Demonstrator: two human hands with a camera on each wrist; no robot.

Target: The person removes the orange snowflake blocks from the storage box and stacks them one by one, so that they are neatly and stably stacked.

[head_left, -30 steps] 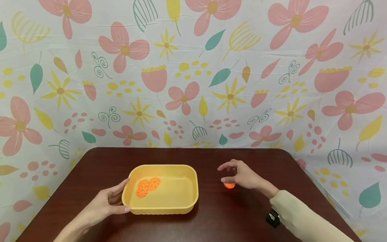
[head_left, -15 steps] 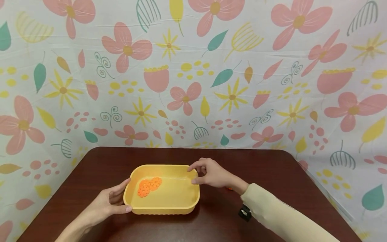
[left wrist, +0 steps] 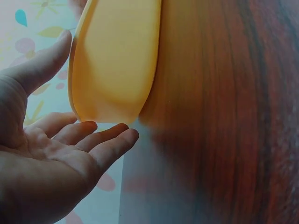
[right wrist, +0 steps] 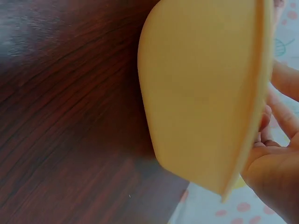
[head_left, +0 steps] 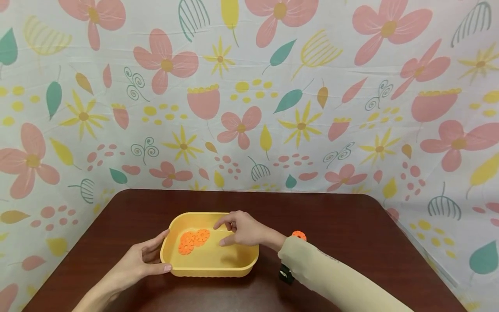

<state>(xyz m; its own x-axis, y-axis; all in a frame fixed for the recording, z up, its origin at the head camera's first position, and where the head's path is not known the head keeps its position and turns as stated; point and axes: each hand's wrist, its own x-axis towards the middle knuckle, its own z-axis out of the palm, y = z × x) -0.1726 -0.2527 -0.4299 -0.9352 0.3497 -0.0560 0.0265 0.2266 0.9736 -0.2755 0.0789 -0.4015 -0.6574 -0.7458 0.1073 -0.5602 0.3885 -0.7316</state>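
A yellow rectangular tray (head_left: 214, 272) sits on the table. My left hand (head_left: 134, 262) rests against its left end, thumb at the front corner and fingers along the side. In the left wrist view the fingers of the left hand (left wrist: 60, 154) lie fairly straight at the tray's wall (left wrist: 117, 60). Several flat, notched orange discs (head_left: 187, 242) overlap in the tray's left part. Over its right half hovers my right hand (head_left: 243, 232), thumb and index finger apart, nothing visible between them. Another orange disc (head_left: 299, 235) lies on the table, partly hidden behind the right sleeve.
The dark brown wooden table (head_left: 351, 225) extends on both sides of the tray. Behind it hangs a white cloth (head_left: 249, 95) printed with flowers and leaves. A small black device (head_left: 286, 274) is worn at the right wrist.
My right hand has moved left, from above the disc on the table, across the tray's right rim, to over the tray. The left hand and the discs in the tray have stayed in place.
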